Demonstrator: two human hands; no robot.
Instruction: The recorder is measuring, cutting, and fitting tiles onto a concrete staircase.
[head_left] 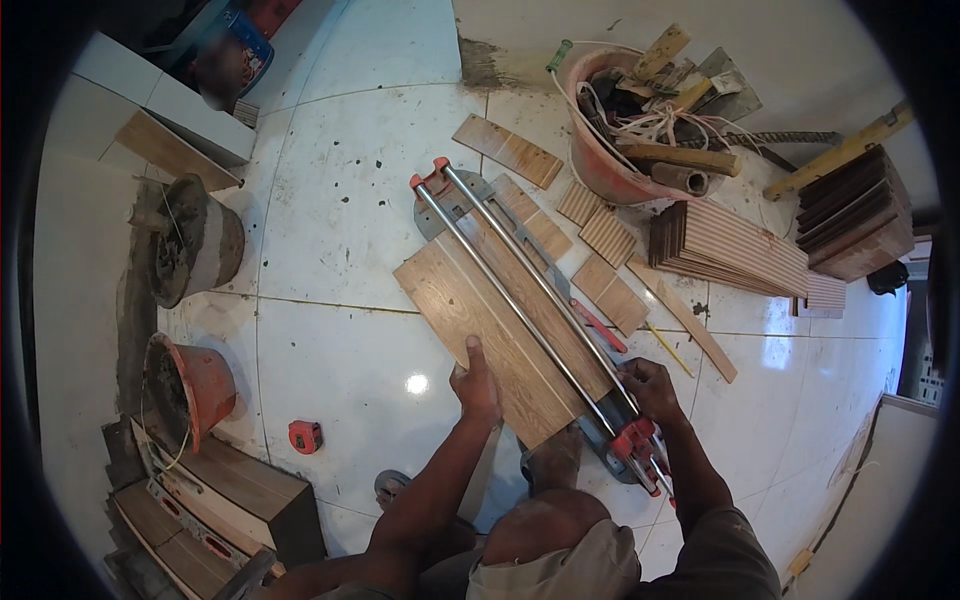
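A wood-look tile (480,325) lies at a slant in a manual tile cutter (520,282), under its two chrome rails. My left hand (475,390) grips the tile's near left edge, thumb on top and fingers hidden beneath. At the right side of the cutter, my right hand (652,390) has its fingers curled in beside the rail; what they close on is hidden. Just below that hand, the red carriage (634,438) sits at the near end of the rails.
Cut tile strips (610,292), a red-handled tool (600,326) and a yellow pencil-like stick (670,350) lie right of the cutter. Stacked tiles (730,245) and a bucket of tools (590,150) stand beyond. Leftward are mortar buckets (215,385), a tape measure (305,436) and a level (190,520).
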